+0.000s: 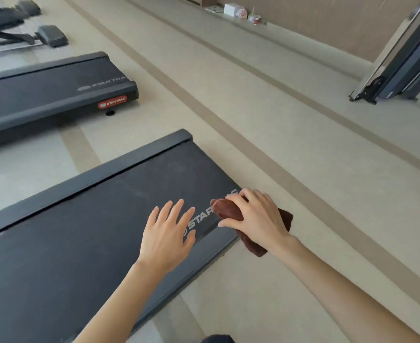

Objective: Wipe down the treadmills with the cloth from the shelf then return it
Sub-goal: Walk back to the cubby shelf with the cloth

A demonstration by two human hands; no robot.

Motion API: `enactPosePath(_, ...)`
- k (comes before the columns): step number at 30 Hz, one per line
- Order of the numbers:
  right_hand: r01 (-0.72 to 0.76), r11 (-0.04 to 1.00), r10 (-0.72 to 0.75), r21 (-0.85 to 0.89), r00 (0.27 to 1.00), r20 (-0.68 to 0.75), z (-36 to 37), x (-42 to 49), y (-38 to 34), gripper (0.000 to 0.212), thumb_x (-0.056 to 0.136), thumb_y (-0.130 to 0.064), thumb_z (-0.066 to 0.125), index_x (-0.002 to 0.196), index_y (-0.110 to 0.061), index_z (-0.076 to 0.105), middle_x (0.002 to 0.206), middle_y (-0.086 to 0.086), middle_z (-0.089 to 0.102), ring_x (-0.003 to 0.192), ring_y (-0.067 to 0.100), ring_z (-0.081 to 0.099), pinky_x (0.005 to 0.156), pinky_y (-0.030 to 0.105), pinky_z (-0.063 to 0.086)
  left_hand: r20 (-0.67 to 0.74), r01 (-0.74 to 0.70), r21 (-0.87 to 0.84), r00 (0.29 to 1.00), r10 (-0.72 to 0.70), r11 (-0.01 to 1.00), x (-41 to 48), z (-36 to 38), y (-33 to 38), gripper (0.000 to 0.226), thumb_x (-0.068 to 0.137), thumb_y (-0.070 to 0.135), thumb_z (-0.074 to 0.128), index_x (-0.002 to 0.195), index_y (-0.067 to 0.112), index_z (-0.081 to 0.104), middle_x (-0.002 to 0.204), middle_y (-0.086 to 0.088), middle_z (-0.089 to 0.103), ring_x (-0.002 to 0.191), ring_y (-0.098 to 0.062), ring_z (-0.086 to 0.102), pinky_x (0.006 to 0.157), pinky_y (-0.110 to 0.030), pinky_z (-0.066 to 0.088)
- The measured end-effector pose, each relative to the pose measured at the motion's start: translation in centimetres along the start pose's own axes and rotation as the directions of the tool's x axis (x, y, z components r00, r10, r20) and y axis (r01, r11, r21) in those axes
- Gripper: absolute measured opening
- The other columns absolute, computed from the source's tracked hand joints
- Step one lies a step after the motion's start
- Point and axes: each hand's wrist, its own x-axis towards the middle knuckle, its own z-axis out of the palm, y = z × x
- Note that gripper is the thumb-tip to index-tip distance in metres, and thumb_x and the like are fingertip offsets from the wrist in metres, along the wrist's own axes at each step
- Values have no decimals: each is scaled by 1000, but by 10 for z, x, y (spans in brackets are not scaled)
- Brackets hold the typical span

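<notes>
- While my right hand (256, 216) is curling its fingers and thumb round the dark brown cloth (228, 210), it is pressing it on the near treadmill (80, 231), at the end corner by the lettering.
- I am holding my left hand (167, 233) flat, fingers spread, over the belt (contact unclear), apart from the right.
- The cloth is lying bunched, one end reaching past the deck edge over the floor (303, 144).

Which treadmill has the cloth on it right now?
The nearer treadmill, at its end corner, where the right hand grips the brown cloth. The farther treadmill, with the red badge, has none.
</notes>
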Motion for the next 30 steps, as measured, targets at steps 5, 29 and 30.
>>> enactPosePath(5,-3,1000,3,1,993,-121,-148,-10,2,62,73,-69,58,114,-21,63,96,2,61,85,25,59,74,36,45,-66,0,-15,998,-1,1000,5,-140,47,51,82,34,67,129,18,58,138,-11,51,128,-34,46,106,-50,33)
enactPosePath(29,-160,984,175,75,949,-264,-258,-87,99,55,72,-65,63,105,-21,66,89,-1,59,79,24,59,71,39,50,-69,-83,-67,995,78,994,44,-237,192,51,85,40,47,132,22,55,132,-5,58,125,-28,50,108,-49,31)
enactPosePath(30,-161,984,175,73,948,-267,-258,-82,104,55,72,-65,63,105,-20,66,89,-1,59,79,24,59,70,40,50,-59,-79,-67,995,75,995,52,-237,194,52,86,40,46,134,22,53,134,-5,56,128,-27,47,109,-49,28)
